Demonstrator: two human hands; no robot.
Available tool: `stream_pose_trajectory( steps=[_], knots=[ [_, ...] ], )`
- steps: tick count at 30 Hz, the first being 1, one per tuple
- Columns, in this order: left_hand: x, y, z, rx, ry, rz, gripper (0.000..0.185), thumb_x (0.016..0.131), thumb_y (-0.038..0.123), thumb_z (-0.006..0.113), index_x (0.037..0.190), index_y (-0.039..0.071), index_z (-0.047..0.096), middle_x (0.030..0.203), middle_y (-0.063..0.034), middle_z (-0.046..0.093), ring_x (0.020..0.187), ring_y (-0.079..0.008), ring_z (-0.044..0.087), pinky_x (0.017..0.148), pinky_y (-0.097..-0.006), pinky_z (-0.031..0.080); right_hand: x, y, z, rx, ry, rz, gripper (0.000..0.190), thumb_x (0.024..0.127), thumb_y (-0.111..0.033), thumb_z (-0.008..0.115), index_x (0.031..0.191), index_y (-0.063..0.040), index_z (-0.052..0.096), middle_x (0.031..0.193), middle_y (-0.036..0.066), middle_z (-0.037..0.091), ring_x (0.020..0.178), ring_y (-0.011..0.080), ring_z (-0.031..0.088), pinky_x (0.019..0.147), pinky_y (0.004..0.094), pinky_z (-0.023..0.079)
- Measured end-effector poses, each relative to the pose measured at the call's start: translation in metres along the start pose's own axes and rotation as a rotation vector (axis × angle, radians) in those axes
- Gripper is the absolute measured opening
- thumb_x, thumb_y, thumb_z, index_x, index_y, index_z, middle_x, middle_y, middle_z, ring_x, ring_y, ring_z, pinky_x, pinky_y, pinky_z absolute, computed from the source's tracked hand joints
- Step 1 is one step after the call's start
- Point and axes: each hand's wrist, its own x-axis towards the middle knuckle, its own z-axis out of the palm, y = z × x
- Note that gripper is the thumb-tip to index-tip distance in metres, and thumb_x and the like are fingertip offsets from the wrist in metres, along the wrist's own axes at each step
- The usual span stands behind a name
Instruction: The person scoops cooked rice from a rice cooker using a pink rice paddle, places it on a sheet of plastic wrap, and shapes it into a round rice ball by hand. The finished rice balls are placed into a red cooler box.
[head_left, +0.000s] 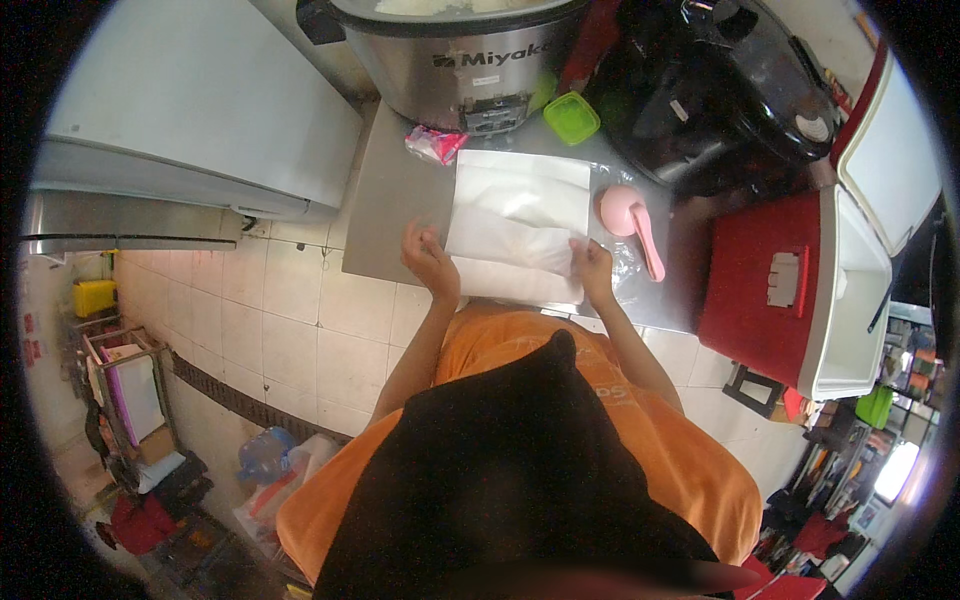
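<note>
White paper sheets (517, 180) lie on the grey table in front of me, the upper one folded across the middle and bulging slightly. At their right edge my right hand (595, 271) pinches the folded paper between thumb and fingers. My left hand (431, 261) is just off the left edge, fingers loosely curled and apart, with nothing seen in it. To the right of the paper, a pink plastic scoop (628, 221) rests on clear plastic (626, 266). Whatever lies under the fold is hidden.
Behind the paper stands a large Miyako rice cooker (457, 67) with rice inside. A pink-and-white packet (436, 144) and a green plastic container (572, 118) sit before it. On the right are a glossy black appliance (675, 97) and an open red cooler box (761, 277).
</note>
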Motion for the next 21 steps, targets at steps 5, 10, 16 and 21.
stream_pose_trajectory(
  steps=[5,10,16,21],
  knots=[
    [-0.024,0.016,-0.006,0.131,-0.486,0.947,0.04,0.091,0.018,0.049,0.129,0.005,0.052,0.129,-0.0087,0.056,0.127,-0.0209,0.047,0.106,-0.0428,0.033,0.039,-0.006,-0.005,-0.273,0.148,-0.379,0.019,0.09,-0.017,0.064,0.092,0.001,0.065,0.063,0.004,0.057,0.056,0.0108,0.051,0.053,0.0263,0.04],
    [-0.022,0.039,-0.006,0.28,-0.666,0.885,0.052,0.09,0.019,0.042,0.14,0.006,0.043,0.148,-0.0062,0.04,0.137,-0.0201,0.037,0.112,-0.045,0.025,0.106,-0.049,0.007,-0.764,-0.022,-0.788,0.037,0.077,-0.02,0.072,0.111,-0.008,0.061,0.097,0.006,0.067,0.094,0.0274,0.062,0.087,0.0436,0.042],
    [-0.016,0.046,-0.007,0.346,-0.598,0.895,0.051,0.091,0.019,0.04,0.141,0.01,0.041,0.148,-0.0034,0.04,0.138,-0.0188,0.035,0.112,-0.049,0.024,0.142,-0.075,0.015,-1.332,-0.474,-0.369,0.065,0.063,-0.032,0.079,0.123,-0.019,0.057,0.121,0.005,0.06,0.119,0.0253,0.051,0.094,0.0611,0.029],
    [-0.01,0.05,-0.001,0.408,-0.598,0.863,0.051,0.09,0.019,0.041,0.141,0.011,0.041,0.146,-0.0039,0.041,0.136,-0.019,0.037,0.114,-0.0513,0.02,0.137,-0.072,0.021,-1.124,-0.31,-0.771,0.046,0.065,-0.025,0.078,0.108,-0.012,0.064,0.099,0.005,0.067,0.099,0.0266,0.061,0.09,0.0551,0.035]
  ],
)
